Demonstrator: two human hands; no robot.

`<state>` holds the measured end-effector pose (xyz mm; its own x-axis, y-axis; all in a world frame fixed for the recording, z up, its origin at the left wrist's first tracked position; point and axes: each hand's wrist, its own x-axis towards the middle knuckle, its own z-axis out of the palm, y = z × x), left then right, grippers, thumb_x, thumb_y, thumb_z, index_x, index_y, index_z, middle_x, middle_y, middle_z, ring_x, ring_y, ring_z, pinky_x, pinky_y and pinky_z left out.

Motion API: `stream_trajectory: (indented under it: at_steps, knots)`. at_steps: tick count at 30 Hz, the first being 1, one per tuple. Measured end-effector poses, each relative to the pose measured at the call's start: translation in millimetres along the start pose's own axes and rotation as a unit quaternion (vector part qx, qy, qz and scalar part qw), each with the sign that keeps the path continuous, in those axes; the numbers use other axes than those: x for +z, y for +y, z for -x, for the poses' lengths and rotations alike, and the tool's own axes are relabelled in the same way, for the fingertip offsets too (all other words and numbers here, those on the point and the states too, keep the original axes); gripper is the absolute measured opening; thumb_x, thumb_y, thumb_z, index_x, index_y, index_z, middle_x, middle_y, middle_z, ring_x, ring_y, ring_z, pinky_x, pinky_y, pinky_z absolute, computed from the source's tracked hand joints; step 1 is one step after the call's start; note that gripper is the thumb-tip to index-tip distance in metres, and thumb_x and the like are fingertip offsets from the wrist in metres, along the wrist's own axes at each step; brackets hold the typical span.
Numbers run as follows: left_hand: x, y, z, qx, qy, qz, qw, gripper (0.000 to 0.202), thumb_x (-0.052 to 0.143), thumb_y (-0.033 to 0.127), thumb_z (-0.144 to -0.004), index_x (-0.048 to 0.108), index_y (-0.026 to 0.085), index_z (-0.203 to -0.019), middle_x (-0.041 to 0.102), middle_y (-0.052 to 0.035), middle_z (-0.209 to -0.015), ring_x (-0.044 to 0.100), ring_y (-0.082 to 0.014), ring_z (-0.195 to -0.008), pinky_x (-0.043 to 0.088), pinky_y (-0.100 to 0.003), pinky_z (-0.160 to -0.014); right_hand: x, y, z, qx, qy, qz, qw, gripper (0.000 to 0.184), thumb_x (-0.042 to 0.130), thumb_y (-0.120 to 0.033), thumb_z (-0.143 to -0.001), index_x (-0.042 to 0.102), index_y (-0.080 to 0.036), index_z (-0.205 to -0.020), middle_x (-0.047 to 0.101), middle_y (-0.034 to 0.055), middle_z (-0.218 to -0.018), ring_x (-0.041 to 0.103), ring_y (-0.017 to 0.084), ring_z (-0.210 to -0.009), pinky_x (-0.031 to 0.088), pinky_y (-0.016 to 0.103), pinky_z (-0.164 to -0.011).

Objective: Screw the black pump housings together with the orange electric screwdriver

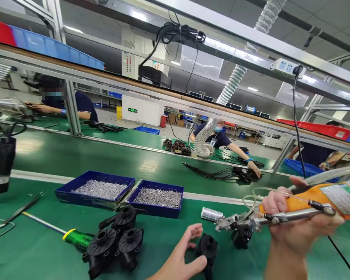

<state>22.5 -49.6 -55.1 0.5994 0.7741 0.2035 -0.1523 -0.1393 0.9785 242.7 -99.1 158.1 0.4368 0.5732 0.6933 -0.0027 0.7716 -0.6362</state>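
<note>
My right hand (297, 225) is wrapped round an orange powered screwdriver (317, 202), held almost level with its metal nose (226, 222) pointing left. A clear hose runs along the tool. Just under the nose sits a small black plastic part (240, 238). My left hand (182, 256) reaches in from below with fingers spread, resting against another black plastic part (207, 249) on the green bench mat. A small silver cylinder (211, 214) lies behind them.
Three black round pump housings (113, 243) lie at lower left beside a green-handled screwdriver (76, 238). Two blue trays of screws (100, 189) (157, 197) sit behind. Tweezers (20, 210) lie left. Other workers stand across the green conveyor (105, 155); one worker's hand (254, 169) holds cables.
</note>
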Motion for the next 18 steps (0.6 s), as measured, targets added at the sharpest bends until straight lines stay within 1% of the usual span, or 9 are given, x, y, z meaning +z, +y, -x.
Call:
stream_trajectory:
  at_steps: [2,3,4,6,8,10,12,14,18]
  knots:
    - [2.3,-14,-1,-0.035,-0.058,0.031,0.997,0.103,0.083,0.064,-0.079,0.031,0.024,-0.159,0.063,-0.0163,-0.141,0.057,-0.0343,-0.137,0.036,-0.052,-0.121,-1,-4,2,0.000,0.007,0.021,1.000,0.082,0.080,-0.089,-0.064,0.063,-0.027,-0.114,0.043,-0.0079,-0.056,0.033,0.010,-0.041,0.031,0.022,-0.038]
    - [2.8,-15,-4,-0.045,-0.071,0.042,0.996,0.106,0.086,0.059,-0.077,0.030,0.024,-0.160,0.064,-0.0143,-0.135,0.060,-0.0329,-0.132,0.035,-0.053,-0.122,0,-5,3,0.004,0.006,0.028,1.000,0.082,0.081,-0.088,-0.066,0.062,-0.026,-0.116,0.043,-0.0080,-0.057,0.034,0.010,-0.040,0.031,0.022,-0.038]
    - [2.2,-14,-8,-0.052,-0.071,0.047,0.995,0.106,0.087,0.054,-0.076,0.030,0.024,-0.160,0.065,-0.0120,-0.130,0.061,-0.0315,-0.127,0.035,-0.053,-0.121,2,-4,5,0.010,0.001,0.035,0.999,0.082,0.081,-0.087,-0.067,0.062,-0.025,-0.117,0.043,-0.0078,-0.058,0.036,0.010,-0.041,0.031,0.022,-0.037]
    - [-2.7,-9,-18,-0.059,-0.056,0.049,0.995,0.100,0.088,0.046,-0.074,0.036,0.025,-0.157,0.064,-0.0082,-0.124,0.061,-0.0294,-0.120,0.038,-0.052,-0.117,6,2,9,0.021,-0.011,0.048,0.999,0.085,0.079,-0.089,-0.069,0.062,-0.024,-0.121,0.044,-0.0069,-0.062,0.039,0.011,-0.043,0.033,0.023,-0.038]
    - [-10.9,-8,-26,-0.063,-0.046,0.058,0.995,0.093,0.087,0.043,-0.076,0.040,0.028,-0.155,0.065,-0.0054,-0.119,0.062,-0.0274,-0.114,0.040,-0.049,-0.113,11,11,12,0.027,-0.016,0.062,0.998,0.086,0.079,-0.088,-0.070,0.062,-0.023,-0.125,0.046,-0.0052,-0.067,0.042,0.011,-0.045,0.034,0.024,-0.038]
    - [-18.0,-11,-29,-0.060,-0.043,0.077,0.994,0.089,0.085,0.048,-0.080,0.040,0.029,-0.154,0.065,-0.0052,-0.119,0.062,-0.0272,-0.114,0.041,-0.046,-0.111,14,21,13,0.027,-0.017,0.060,0.998,0.084,0.082,-0.084,-0.070,0.063,-0.022,-0.125,0.048,-0.0036,-0.070,0.045,0.011,-0.046,0.036,0.024,-0.039]
    - [-21.3,-17,-29,-0.050,-0.029,0.093,0.994,0.086,0.083,0.055,-0.083,0.039,0.029,-0.153,0.064,-0.0081,-0.126,0.061,-0.0289,-0.122,0.039,-0.044,-0.113,16,30,13,0.026,-0.012,0.051,0.998,0.079,0.087,-0.078,-0.071,0.065,-0.022,-0.121,0.051,-0.0022,-0.072,0.047,0.011,-0.048,0.041,0.025,-0.041]
    - [-20.7,-21,-29,-0.054,-0.013,0.103,0.993,0.090,0.085,0.056,-0.082,0.037,0.028,-0.153,0.063,-0.0098,-0.128,0.060,-0.0295,-0.122,0.040,-0.043,-0.112,17,38,13,0.028,-0.005,0.053,0.998,0.076,0.088,-0.075,-0.071,0.067,-0.020,-0.119,0.053,-0.0013,-0.072,0.051,0.013,-0.050,0.045,0.026,-0.041]
    - [-16.7,-20,-30,-0.086,-0.003,0.126,0.988,0.100,0.090,0.049,-0.077,0.031,0.026,-0.155,0.065,-0.0075,-0.117,0.063,-0.0252,-0.106,0.045,-0.040,-0.101,17,50,13,0.028,-0.006,0.078,0.997,0.075,0.082,-0.075,-0.078,0.065,-0.019,-0.126,0.055,-0.0008,-0.068,0.052,0.015,-0.045,0.046,0.026,-0.036]
